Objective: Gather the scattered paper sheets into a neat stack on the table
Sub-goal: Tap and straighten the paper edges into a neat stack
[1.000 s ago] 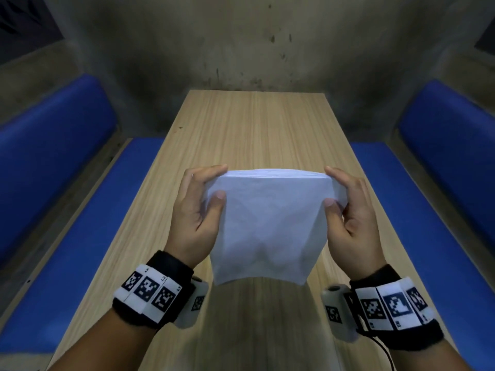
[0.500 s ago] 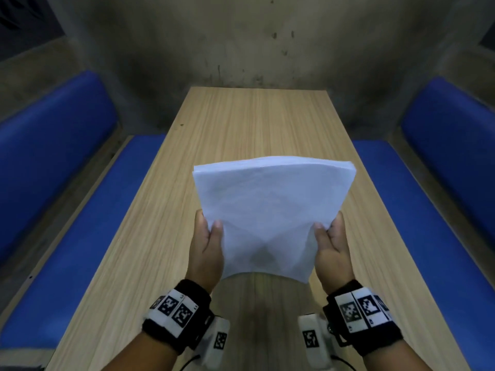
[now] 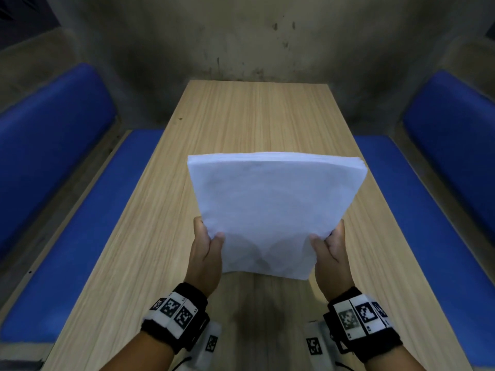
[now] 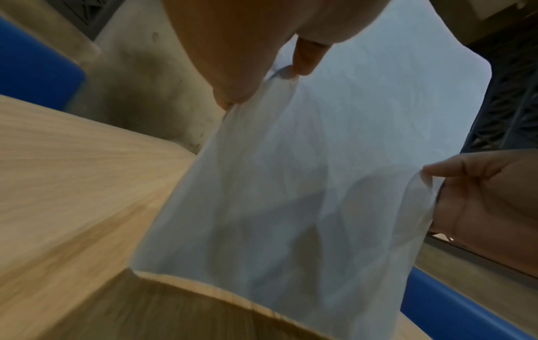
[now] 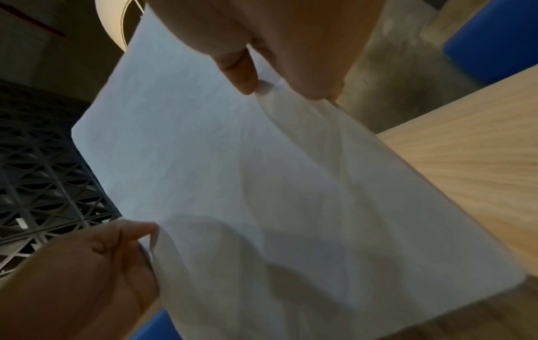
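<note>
Head view: left hand (image 3: 205, 253) and right hand (image 3: 330, 254) pinch the paper stack (image 3: 267, 210) by its near corners, above the counter (image 3: 150, 236). Lower evenly, keeping edges aligned; release together.

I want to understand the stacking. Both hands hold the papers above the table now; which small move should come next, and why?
Probably lower the paper stack flat onto the table. The left hand and right hand pinch its near corners, the sheets look aligned, and no loose sheets show.
</note>
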{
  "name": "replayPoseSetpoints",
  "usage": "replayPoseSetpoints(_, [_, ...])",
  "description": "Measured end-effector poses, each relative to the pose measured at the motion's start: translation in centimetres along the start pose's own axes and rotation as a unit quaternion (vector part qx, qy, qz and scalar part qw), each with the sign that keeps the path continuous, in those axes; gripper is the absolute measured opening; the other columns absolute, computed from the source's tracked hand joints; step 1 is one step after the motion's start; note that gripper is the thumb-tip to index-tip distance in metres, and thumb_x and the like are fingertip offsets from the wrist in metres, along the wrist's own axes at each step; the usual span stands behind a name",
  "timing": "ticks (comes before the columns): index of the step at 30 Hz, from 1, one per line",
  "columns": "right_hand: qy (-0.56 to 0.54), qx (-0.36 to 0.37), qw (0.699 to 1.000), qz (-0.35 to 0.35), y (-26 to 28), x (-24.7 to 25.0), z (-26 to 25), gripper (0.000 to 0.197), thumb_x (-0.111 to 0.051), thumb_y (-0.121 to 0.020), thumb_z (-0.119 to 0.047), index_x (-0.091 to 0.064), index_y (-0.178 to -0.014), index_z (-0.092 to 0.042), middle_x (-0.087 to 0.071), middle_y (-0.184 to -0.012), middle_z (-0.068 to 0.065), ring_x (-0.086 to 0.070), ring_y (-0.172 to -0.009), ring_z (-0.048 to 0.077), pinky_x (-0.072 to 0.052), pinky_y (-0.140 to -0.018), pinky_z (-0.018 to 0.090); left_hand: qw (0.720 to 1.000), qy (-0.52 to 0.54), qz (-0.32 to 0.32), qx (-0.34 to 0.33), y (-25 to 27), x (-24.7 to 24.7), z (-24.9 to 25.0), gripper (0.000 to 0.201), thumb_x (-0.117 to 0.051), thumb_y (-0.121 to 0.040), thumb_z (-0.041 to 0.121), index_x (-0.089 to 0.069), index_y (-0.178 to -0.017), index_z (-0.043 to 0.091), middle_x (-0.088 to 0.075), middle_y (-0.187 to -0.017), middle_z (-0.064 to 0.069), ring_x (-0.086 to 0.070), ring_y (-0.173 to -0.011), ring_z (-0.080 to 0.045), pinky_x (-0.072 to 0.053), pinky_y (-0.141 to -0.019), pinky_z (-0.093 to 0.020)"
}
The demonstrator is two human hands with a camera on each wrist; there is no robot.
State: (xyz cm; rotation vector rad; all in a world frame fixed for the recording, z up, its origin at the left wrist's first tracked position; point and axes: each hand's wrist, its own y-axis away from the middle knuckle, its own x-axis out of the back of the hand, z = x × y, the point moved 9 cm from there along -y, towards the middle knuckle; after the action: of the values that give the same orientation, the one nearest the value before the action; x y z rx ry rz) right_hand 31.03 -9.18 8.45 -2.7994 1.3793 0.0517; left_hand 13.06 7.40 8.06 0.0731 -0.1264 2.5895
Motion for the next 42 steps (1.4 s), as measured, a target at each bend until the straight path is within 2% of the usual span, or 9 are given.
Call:
replayPoseSetpoints(4, [0.089,0.016,0.996,-0.005,0.2,-0.1,1.5,0.065,-0.048,-0.080,-0.016,-0.031,-0.142,-0.024,-0.046,-0.143,0.001,-0.041,-0.135,0.019,-0.031,-0.113,0.051,1.000,-0.004,-0.004,0.016,0.7,-0.3,-1.6,0.030,-0.042,-0.091,0.004,-0.041,-0.099,0.033,-0.057,-0.099,0.010,-0.058,-0.086,0.011,-0.049,-0.077,-0.017])
replayPoseSetpoints(11, [0.268,-0.003,0.963,0.015,-0.9,0.6,5.3,0.051,-0.041,-0.082,-0.025,-0.031,-0.132,-0.029,-0.042,-0.144,0.005,-0.035,-0.138,0.022,-0.024,-0.117,0.047,0.997,-0.040,-0.031,0.061,0.7,-0.4,-4.1,0.020,-0.040,-0.086,0.014,-0.038,-0.101,0.027,-0.054,-0.100,0.006,-0.055,-0.088,0.000,-0.046,-0.080,-0.019])
replayPoseSetpoints(16, [0.160,-0.092,0.980,-0.074,-1.6,-2.9,5.9,0.044,-0.034,-0.086,0.008,-0.034,-0.122,-0.016,-0.056,-0.116,-0.005,-0.056,-0.102,-0.007,-0.043,-0.088,0.012,0.990,-0.093,-0.046,0.091,-1.1,2.0,-3.5,0.029,-0.040,-0.091,0.003,-0.035,-0.118,0.013,-0.054,-0.110,0.006,-0.055,-0.097,-0.006,-0.045,-0.084,-0.025])
replayPoseSetpoints(25, [0.254,-0.272,0.918,-0.140,-3.0,-10.8,10.6,0.048,-0.031,-0.095,0.000,-0.017,-0.139,0.013,-0.043,-0.087,0.010,-0.045,-0.079,0.024,-0.040,-0.069,0.034,0.925,-0.229,-0.044,0.299,-5.1,9.7,-11.5,0.052,-0.041,-0.087,0.001,-0.023,-0.136,0.004,-0.053,-0.086,-0.020,-0.047,-0.066,-0.025,-0.034,-0.055,-0.032])
replayPoseSetpoints(28, [0.282,-0.305,0.899,-0.140,-3.3,-11.9,11.6,0.049,-0.030,-0.096,-0.001,-0.017,-0.142,0.012,-0.038,-0.142,0.027,-0.043,-0.127,0.040,-0.037,-0.101,0.037,0.911,-0.259,-0.031,0.320,-6.1,10.9,-13.5,0.056,-0.042,-0.088,0.003,-0.026,-0.141,0.004,-0.050,-0.131,-0.030,-0.058,-0.111,-0.043,-0.050,-0.089,-0.044])
replayPoseSetpoints(30, [0.330,-0.292,0.885,-0.149,-3.5,-12.4,12.3,0.048,-0.032,-0.096,0.000,-0.019,-0.141,0.007,-0.036,-0.141,0.025,-0.042,-0.128,0.036,-0.037,-0.097,0.031,0.900,-0.271,-0.049,0.339,-6.1,10.8,-14.3,0.058,-0.040,-0.086,0.005,-0.022,-0.142,0.004,-0.042,-0.140,-0.030,-0.047,-0.125,-0.047,-0.043,-0.101,-0.053])
replayPoseSetpoints(35, [0.376,-0.267,0.877,-0.136,-3.9,-12.9,14.0,0.033,-0.040,-0.092,0.003,-0.033,-0.124,0.001,-0.048,-0.097,0.013,-0.051,-0.090,0.026,-0.033,-0.080,0.025,0.871,-0.348,-0.075,0.337,-6.0,10.1,-14.8,0.054,-0.037,-0.091,0.004,-0.022,-0.143,-0.001,-0.041,-0.140,-0.027,-0.044,-0.127,-0.040,-0.036,-0.103,-0.042])
replayPoseSetpoints(38, [0.415,-0.249,0.868,-0.113,-4.1,-12.7,14.0,0.047,-0.045,-0.088,0.005,-0.034,-0.134,0.006,-0.049,-0.130,0.023,-0.051,-0.119,0.036,-0.042,-0.091,0.032,0.871,-0.376,-0.076,0.306,-6.1,9.6,-14.5,0.053,-0.039,-0.093,0.003,-0.024,-0.143,-0.001,-0.045,-0.138,-0.026,-0.049,-0.118,-0.035,-0.039,-0.097,-0.037])
replayPoseSetpoints(42, [0.444,-0.221,0.864,-0.090,-4.0,-12.3,14.1,0.045,-0.049,-0.084,0.005,-0.040,-0.128,0.005,-0.049,-0.130,0.021,-0.054,-0.115,0.035,-0.046,-0.089,0.035,0.869,-0.421,-0.059,0.255,-6.2,9.9,-14.2,0.052,-0.045,-0.091,0.006,-0.032,-0.141,0.002,-0.043,-0.141,-0.018,-0.046,-0.126,-0.034,-0.039,-0.096,-0.034])
